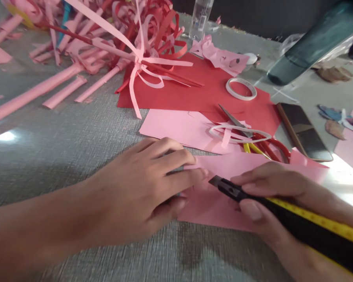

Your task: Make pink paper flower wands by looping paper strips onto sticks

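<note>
My left hand lies flat on the grey table, its fingertips pressing the left edge of a pink paper sheet. My right hand grips a black and yellow utility knife, whose tip rests on the same pink sheet just right of my left fingertips. The knife's yellow body runs off toward the lower right corner.
Red-handled scissors lie on another pink sheet and a red sheet, with a tape roll behind. A phone lies to the right. Pink and red paper rolls and strips are piled at the back left, near a clear bottle.
</note>
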A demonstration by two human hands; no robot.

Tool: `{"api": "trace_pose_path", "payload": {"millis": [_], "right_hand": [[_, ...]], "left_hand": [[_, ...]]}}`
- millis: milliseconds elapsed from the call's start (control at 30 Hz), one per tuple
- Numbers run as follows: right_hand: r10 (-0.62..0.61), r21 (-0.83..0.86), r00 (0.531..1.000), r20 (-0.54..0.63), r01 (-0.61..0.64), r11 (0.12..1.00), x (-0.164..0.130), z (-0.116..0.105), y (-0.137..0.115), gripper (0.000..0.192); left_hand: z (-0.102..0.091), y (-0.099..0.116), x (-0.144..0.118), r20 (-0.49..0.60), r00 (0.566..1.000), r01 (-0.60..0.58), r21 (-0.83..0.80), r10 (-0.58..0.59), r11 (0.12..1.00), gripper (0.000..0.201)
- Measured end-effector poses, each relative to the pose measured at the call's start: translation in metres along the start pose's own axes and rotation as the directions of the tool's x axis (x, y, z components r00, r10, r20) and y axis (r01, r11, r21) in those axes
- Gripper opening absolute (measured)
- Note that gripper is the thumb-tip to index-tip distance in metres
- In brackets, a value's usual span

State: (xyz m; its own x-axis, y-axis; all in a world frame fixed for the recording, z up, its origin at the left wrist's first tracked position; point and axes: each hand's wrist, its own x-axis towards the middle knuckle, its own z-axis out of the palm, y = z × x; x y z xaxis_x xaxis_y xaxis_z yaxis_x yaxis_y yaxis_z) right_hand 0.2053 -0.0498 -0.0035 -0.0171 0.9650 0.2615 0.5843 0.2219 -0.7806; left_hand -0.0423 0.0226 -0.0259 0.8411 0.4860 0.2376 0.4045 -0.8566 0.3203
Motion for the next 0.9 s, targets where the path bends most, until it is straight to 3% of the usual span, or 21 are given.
{"api": "trace_pose_path", "payload": {"millis": [67,133,233,400,533,700,900], "right_hand": [[0.034,-0.036,0.999,-0.026,-0.035,0.999,0.003,-0.002,0.005,0.015],[0.063,-0.013,0.998,-0.008,-0.063,0.998,0.006,-0.003,0.011,0.021],[0.111,0.123,0.993,0.049,-0.116,0.986,0.009,-0.005,0.018,0.025],[0.218,0.383,0.970,0.103,-0.241,0.891,0.010,-0.004,0.022,0.024],[0.149,0.297,0.969,0.198,-0.204,0.933,0.013,-0.004,0.023,0.001],[0.224,0.342,0.951,0.212,-0.287,0.895,0.015,-0.001,0.022,0.007],[0.223,0.277,0.955,0.197,-0.273,0.921,0.016,-0.001,0.018,0.010]], "left_hand": [[0.000,-0.001,0.000,-0.003,1.000,0.002,-0.025,-0.002,1.000,0.034],[-0.001,-0.001,0.000,-0.006,1.000,0.006,-0.028,-0.006,1.000,0.031],[0.000,-0.001,0.000,-0.018,1.000,0.001,-0.015,-0.002,1.000,0.026],[0.000,-0.001,-0.002,-0.025,1.000,-0.001,0.003,0.002,1.000,0.025],[-0.001,-0.001,-0.002,-0.004,1.000,0.005,0.012,-0.005,1.000,0.029],[-0.001,-0.001,-0.001,-0.012,1.000,0.006,0.003,-0.006,1.000,0.027],[-0.001,-0.001,0.000,-0.017,1.000,0.006,-0.009,-0.006,1.000,0.028]]}}
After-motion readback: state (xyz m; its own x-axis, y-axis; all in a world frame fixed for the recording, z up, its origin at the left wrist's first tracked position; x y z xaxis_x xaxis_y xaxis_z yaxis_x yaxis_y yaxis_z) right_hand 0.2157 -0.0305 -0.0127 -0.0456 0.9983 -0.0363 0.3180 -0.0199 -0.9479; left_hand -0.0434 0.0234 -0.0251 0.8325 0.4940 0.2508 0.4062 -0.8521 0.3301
